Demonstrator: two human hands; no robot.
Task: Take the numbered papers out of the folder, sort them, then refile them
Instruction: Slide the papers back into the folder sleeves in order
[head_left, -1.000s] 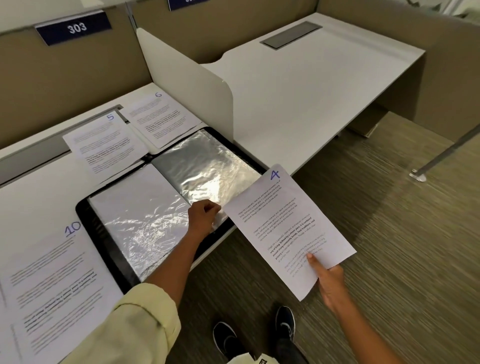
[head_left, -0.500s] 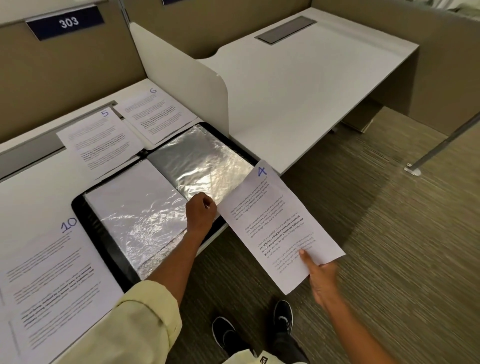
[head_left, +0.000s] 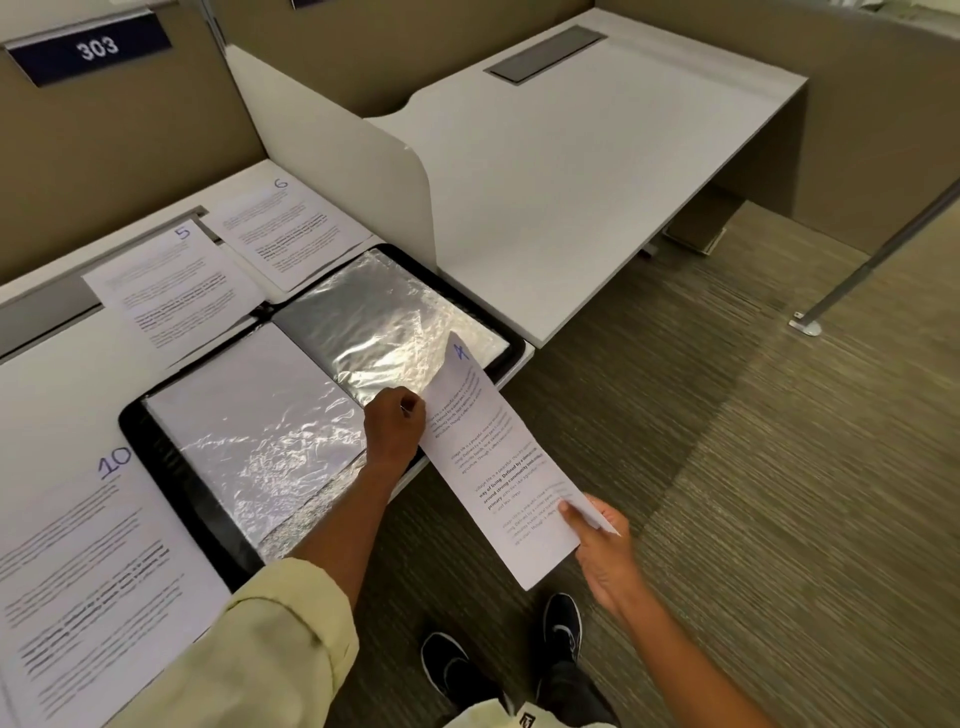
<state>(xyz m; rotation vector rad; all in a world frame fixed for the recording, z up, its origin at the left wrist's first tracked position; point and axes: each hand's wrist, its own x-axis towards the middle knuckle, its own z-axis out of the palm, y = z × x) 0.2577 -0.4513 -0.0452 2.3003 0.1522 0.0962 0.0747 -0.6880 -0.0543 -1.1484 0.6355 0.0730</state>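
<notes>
White sheet "4" (head_left: 498, 457): centre of frame, slanting from folder's right sleeve down past desk edge.
Right hand (head_left: 602, 551): pinches sheet's lower right corner, thumb on top.
Left hand (head_left: 393, 426): fingers curled at sleeve's lower edge, beside sheet's upper left.
Folder (head_left: 171, 467): open, centre left.
</notes>
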